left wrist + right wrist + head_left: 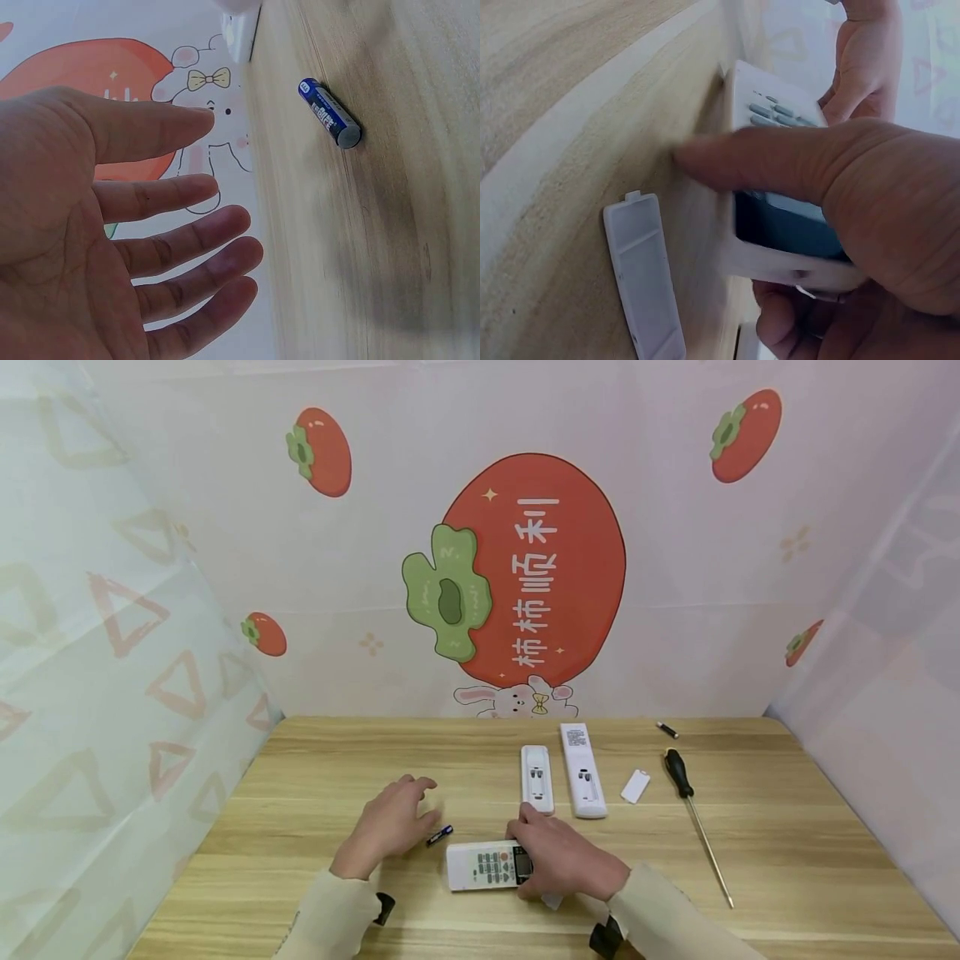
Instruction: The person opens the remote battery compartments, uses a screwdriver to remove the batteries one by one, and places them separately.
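Note:
My right hand [566, 860] grips a white remote control [468, 866] at its screen end, keypad facing up, thumb on one long side and fingers on the other. In the right wrist view a white battery cover [646, 277] lies on the table beside the remote; in the head view it is mostly behind the right hand. My left hand [390, 822] hovers over the table with fingers spread and nothing in it. Just right of its thumb lies a blue battery [440, 836], which also shows in the left wrist view, apart from the fingers.
Two white remotes, a shorter one [536, 785] and a longer one [585, 785], lie behind with their battery bays uncovered. To their right are another white cover [635, 786], a black battery [667, 729] and a screwdriver [678, 774]. Printed cloth walls surround the wooden table [315, 760].

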Tool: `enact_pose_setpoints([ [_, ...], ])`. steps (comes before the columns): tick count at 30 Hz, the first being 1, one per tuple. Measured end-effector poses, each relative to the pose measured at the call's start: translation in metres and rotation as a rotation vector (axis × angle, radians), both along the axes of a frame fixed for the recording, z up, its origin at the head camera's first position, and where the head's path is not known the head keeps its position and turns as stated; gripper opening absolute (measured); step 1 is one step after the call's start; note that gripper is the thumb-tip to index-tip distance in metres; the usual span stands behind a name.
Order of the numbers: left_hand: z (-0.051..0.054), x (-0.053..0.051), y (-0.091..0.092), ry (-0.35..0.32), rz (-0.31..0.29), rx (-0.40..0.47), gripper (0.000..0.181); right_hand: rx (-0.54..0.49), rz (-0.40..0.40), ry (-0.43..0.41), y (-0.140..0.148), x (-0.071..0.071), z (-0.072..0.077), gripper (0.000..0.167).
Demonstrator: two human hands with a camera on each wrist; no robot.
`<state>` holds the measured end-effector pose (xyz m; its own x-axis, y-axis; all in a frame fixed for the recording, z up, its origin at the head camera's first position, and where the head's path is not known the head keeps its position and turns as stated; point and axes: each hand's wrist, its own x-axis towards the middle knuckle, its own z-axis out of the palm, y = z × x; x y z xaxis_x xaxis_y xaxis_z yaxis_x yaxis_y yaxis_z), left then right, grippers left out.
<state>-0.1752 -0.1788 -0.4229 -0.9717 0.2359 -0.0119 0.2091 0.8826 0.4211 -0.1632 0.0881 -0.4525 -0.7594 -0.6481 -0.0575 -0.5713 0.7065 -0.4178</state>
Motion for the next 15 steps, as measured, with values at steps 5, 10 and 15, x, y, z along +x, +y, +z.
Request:
enact_pose_setpoints([
  [5, 0.0018, 0.0006, -0.0003, 0.003, -0.002, 0.004, 0.043, 0.039, 0.039, 0.094, 0.0000, 0.0008, 0.0019, 0.050],
  [10, 0.0027, 0.0012, -0.0002, 0.010, -0.001, 0.003, 0.043, 0.023, 0.047, 0.106, 0.0003, 0.0006, 0.0021, 0.043],
  [15, 0.0024, 0.0016, -0.0002, 0.012, 0.001, 0.006, 0.043, 0.003, 0.062, 0.116, 0.0015, 0.0012, 0.0019, 0.040],
])
